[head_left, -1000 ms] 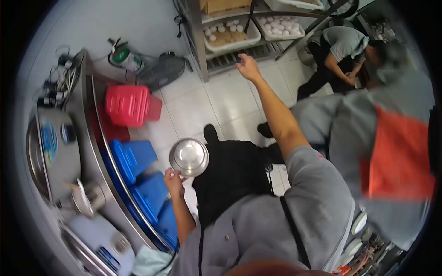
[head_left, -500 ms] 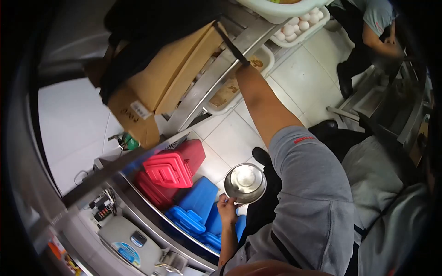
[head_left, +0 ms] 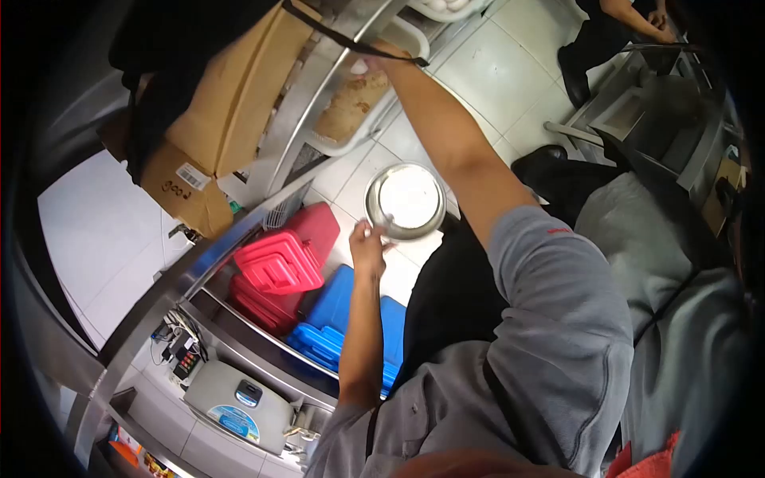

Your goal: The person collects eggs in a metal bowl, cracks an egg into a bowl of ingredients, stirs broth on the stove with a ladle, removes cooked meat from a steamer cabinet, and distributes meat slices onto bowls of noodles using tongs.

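One black strap before the white tray, cardboard box nearby

Seemingly "good" in handwriting on the cardboard box, the red sleeve lettering illegible

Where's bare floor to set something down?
Widest: floor tiles between the right arm and the co-worker's black shoe. Narrower: a strip between the red bins and steel bowl in the left hand. Crowded: red and blue bins, packed together, and the white tub, with the right hand over it.
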`<state>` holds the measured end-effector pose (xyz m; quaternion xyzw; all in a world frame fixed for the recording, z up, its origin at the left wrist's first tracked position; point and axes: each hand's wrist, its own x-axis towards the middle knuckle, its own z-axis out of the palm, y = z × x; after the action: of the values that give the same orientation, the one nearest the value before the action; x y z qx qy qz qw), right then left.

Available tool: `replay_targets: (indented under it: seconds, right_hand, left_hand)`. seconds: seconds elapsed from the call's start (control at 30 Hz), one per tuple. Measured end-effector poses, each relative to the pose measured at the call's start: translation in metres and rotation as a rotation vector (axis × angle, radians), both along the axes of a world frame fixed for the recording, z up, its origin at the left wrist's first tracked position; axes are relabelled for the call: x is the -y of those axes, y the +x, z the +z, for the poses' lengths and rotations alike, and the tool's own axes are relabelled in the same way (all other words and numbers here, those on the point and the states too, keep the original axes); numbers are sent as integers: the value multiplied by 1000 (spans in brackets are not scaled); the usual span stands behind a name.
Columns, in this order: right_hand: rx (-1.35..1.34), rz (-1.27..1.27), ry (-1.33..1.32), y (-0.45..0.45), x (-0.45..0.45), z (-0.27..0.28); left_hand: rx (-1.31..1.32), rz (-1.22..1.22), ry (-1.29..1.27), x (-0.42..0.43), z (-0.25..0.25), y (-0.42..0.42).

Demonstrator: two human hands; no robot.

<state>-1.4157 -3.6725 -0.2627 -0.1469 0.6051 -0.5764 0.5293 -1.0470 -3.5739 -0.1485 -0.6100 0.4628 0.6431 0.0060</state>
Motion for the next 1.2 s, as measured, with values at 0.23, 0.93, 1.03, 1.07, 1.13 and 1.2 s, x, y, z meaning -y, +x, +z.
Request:
replay_targets:
  seconds: [0.23,0.93,1.03,1.07,1.13,1.2]
  right_hand:
    - [188,128,-305,69,-142,98]
    - [-1518,29,474,-190,-137,72]
    - [-1689,138,479,-198,-154,84]
    - [-1747,149,433,-203,-160,84]
    - [-1736,151,357,-215,-164,80]
    - [-1739,168,202,-221,-169,76]
  left_hand:
    - [-159,61,242,10,-43,-63]
    - [-175,-251,110,6,-22,-169]
    - [-155,-306,115,7,-25,-178]
    - [-168,-317,115,10,-26,-185]
    - [-135,-339,124,8,-28,-193]
    - [-155,-346,122,6,-32,-199]
